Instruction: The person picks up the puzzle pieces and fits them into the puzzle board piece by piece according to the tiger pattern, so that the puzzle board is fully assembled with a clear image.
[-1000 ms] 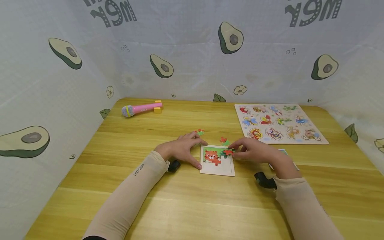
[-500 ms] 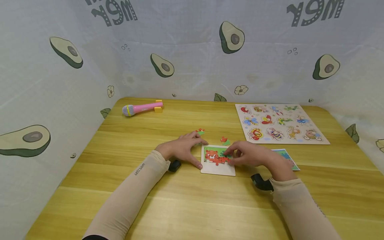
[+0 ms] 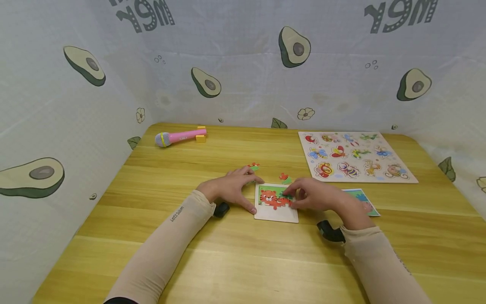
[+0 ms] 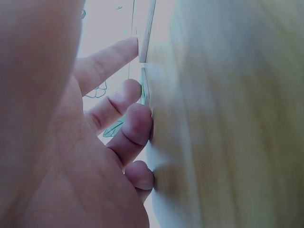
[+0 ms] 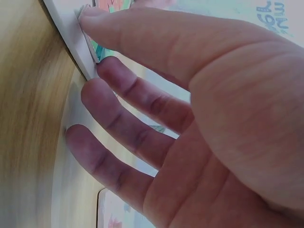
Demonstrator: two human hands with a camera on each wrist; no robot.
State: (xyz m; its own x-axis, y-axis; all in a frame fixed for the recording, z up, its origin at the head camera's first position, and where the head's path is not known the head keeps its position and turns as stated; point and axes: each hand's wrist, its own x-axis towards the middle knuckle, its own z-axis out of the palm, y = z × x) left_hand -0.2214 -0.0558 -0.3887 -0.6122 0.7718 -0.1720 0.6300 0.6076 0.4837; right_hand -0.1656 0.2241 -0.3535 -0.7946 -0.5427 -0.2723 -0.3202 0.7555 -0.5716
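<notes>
- The puzzle board lies flat on the counter between the two hands: pale and squarish, with a thin raised rim.
- Its far half is filled with picture: an orange tiger's head with white muzzle and dark stripes on green, the striped body continuing rightward beneath dark green leaves.
- Its near half is bare and pale; the picture's lower edge is jagged, one orange tab poking down.
- The right hand pinches the tiger-body piece between thumb and index finger at the board's right side.
- The left hand grasps nothing; its spread thumb and index finger touch the board's left edge.
- Two loose pieces, orange and green, lie beyond the board.
</notes>
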